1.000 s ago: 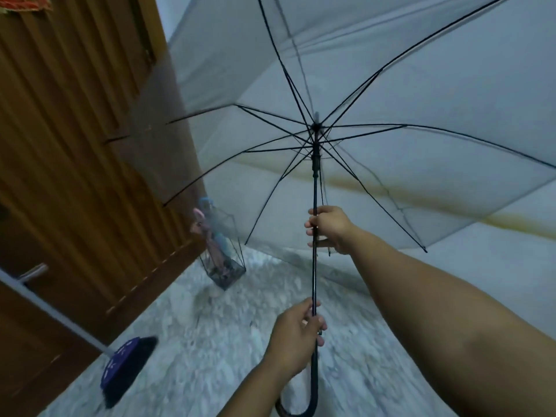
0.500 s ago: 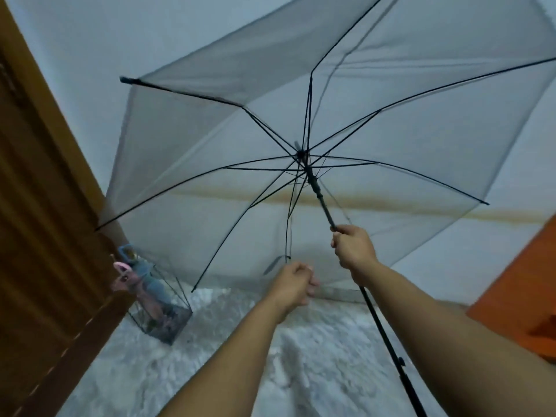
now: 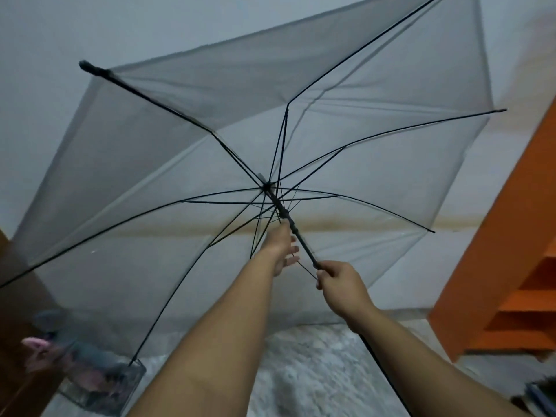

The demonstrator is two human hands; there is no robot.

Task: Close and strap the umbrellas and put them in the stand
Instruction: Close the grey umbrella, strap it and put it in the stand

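A translucent grey umbrella point(image 3: 301, 121) is held fully open, its canopy spread across most of the view and its black ribs fanning out from the hub point(image 3: 266, 186). All places below are given relative to that hub.

The black shaft point(image 3: 290, 225) runs down and to the right from the hub. Well below and to the right of the hub, the shaft is gripped by the right hand point(image 3: 341, 285), whose fingers are wrapped closed around it. Past that hand the shaft is seen again along the right forearm, running toward the bottom edge.

Just below the hub, the left hand point(image 3: 281, 246) is reached up among the stretchers, right beside the shaft. Its fingers are loosely spread and not closed on anything; whether the fingertips touch the runner or the shaft cannot be told through the blur.

Far below and to the left of the hub, a clear stand point(image 3: 105, 389) is seen on the pale marbled floor point(image 3: 316, 371), blurred behind the canopy edge, with a pink handle point(image 3: 34, 344) and bluish shapes rising from it. One rib tip is seen just over the stand's upper rim.

Well to the right of the hub, an orange shelf unit point(image 3: 511, 266) is seen against the pale wall point(image 3: 90, 25).
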